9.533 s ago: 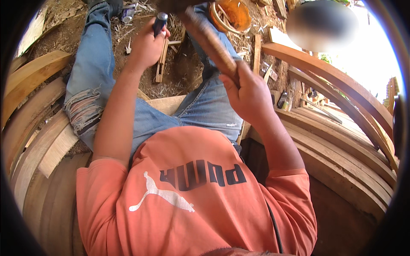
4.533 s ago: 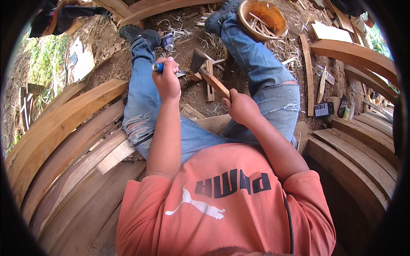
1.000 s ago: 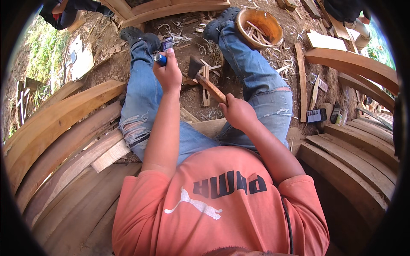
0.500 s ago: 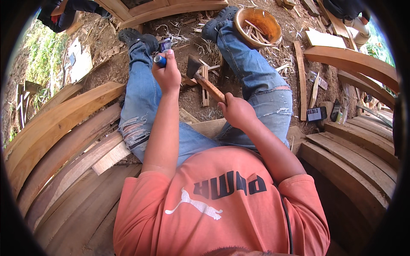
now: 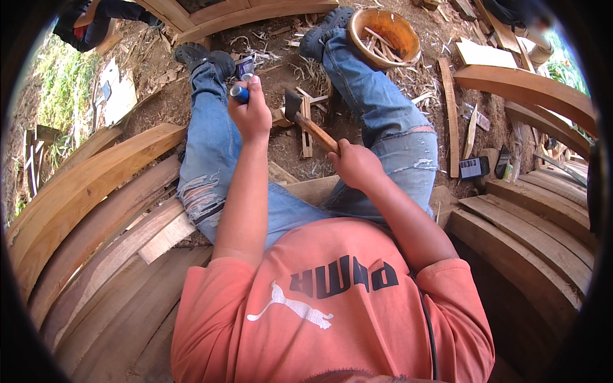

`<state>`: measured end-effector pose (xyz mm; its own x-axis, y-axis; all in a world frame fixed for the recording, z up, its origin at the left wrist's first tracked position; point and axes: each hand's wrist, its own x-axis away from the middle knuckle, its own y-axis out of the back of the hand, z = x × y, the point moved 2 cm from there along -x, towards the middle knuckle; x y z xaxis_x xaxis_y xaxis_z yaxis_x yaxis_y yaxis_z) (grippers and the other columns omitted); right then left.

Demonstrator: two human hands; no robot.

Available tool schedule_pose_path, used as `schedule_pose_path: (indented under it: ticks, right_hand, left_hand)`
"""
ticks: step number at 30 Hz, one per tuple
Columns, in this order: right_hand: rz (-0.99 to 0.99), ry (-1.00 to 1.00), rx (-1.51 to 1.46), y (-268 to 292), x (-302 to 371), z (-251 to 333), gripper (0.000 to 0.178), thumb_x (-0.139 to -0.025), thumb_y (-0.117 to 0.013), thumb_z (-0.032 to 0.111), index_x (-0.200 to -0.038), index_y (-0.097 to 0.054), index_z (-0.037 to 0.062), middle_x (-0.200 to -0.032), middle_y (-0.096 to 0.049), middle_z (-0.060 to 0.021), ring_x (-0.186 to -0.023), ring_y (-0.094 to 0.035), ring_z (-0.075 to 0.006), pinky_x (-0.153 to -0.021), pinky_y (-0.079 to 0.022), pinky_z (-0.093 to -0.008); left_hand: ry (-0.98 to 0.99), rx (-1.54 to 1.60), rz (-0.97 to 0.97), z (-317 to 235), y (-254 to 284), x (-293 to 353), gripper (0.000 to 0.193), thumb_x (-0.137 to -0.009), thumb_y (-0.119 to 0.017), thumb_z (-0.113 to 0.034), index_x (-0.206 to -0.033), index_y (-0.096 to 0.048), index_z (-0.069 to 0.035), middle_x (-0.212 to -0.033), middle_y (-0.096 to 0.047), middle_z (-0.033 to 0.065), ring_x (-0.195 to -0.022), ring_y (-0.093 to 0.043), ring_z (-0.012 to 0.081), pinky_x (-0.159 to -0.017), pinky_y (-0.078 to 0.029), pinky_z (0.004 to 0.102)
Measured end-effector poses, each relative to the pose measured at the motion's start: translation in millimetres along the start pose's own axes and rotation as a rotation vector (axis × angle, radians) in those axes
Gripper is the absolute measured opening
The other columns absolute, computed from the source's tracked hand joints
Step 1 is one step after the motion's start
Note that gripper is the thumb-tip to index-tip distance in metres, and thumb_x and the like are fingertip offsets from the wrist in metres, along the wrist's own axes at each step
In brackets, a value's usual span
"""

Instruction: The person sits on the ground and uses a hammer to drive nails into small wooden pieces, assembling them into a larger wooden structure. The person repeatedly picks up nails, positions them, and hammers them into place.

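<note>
Nearest, at six o'clock, the person's orange shirt [image 5: 332, 306] fills the lower frame, both forearms rising from it. Curved wooden planks [image 5: 96, 210] bank up at eight o'clock, and more bent boards [image 5: 536, 217] lie at four o'clock.

Just past centre, the right hand [image 5: 355, 165] is wrapped tight around the wooden handle of a hammer [image 5: 310, 124], whose dark head sits toward twelve o'clock over a small wooden piece [image 5: 306, 127] on the dirt between the legs. At eleven o'clock of it, the left hand [image 5: 250, 115] is fisted around a blue-handled chisel [image 5: 239, 93], its top sticking out above the knuckles; the tip is hidden.

Toward three o'clock, a small dark rectangular packet with a pale label [image 5: 474, 167] lies on the ground beside the boards. Farther out, at one o'clock, a round orange bowl [image 5: 385, 36] holding wood scraps sits by the right shoe. At ten o'clock, a pale flat sheet [image 5: 118, 96] rests near the grass.
</note>
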<state>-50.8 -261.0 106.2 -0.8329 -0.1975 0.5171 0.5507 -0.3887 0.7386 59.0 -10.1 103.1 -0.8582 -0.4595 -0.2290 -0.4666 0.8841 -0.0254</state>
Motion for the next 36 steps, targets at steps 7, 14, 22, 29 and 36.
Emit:
schedule_pose_path:
  ticks: [7, 14, 22, 29, 36]
  right_hand:
    - [-0.023, 0.012, -0.042, 5.3, 6.4, 5.2, 0.037, -0.113, -0.059, 0.039, -0.117, -0.061, 0.0017, -0.099, -0.078, -0.0268, -0.097, -0.076, -0.0478, -0.085, -0.058, -0.0609]
    - [-0.030, 0.022, -0.099, 19.7, 5.9, 24.8, 0.037, -0.113, -0.059, 0.039, -0.116, -0.060, 0.0019, -0.097, -0.077, -0.0263, -0.094, -0.075, -0.0486, -0.084, -0.057, -0.0625]
    - [-0.111, 0.036, -0.086, -0.5, -2.8, 16.3, 0.036, -0.111, -0.063, 0.038, -0.113, -0.058, 0.0023, -0.089, -0.075, -0.0276, -0.087, -0.073, -0.0507, -0.078, -0.056, -0.0634]
    - [-0.094, 0.011, -0.067, 2.8, -2.9, 22.8, 0.035, -0.112, -0.062, 0.037, -0.114, -0.058, 0.0030, -0.091, -0.076, -0.0257, -0.088, -0.074, -0.0490, -0.078, -0.057, -0.0627]
    - [-0.093, 0.021, -0.070, -1.0, -2.5, 22.4, 0.035, -0.112, -0.061, 0.038, -0.113, -0.059, 0.0031, -0.092, -0.077, -0.0239, -0.090, -0.076, -0.0472, -0.079, -0.058, -0.0617]
  left_hand:
    - [-0.029, 0.001, -0.008, 3.4, 1.3, -0.8, 0.037, -0.111, -0.069, -0.021, -0.078, -0.056, -0.010, -0.069, -0.057, -0.0025, -0.064, -0.050, 0.0077, -0.062, -0.040, 0.0295]
    - [-0.034, -0.018, 0.032, 5.1, -5.6, 1.2, 0.035, -0.111, -0.069, -0.021, -0.079, -0.056, -0.010, -0.070, -0.058, -0.0024, -0.065, -0.051, 0.0077, -0.063, -0.041, 0.0293]
    - [-0.018, 0.028, 0.049, 4.2, -4.8, 3.6, 0.039, -0.109, -0.072, -0.021, -0.076, -0.056, -0.008, -0.071, -0.053, -0.0059, -0.066, -0.044, 0.0060, -0.060, -0.036, 0.0294]
    - [0.013, 0.069, 0.140, -7.5, -11.0, 8.5, 0.039, -0.110, -0.074, -0.023, -0.078, -0.056, -0.007, -0.071, -0.055, -0.0059, -0.066, -0.045, 0.0056, -0.060, -0.038, 0.0285]
    - [0.095, -0.041, 0.017, -4.5, -10.0, 14.0, 0.033, -0.112, -0.070, -0.024, -0.086, -0.059, -0.008, -0.074, -0.060, -0.0012, -0.067, -0.053, 0.0074, -0.063, -0.042, 0.0288]
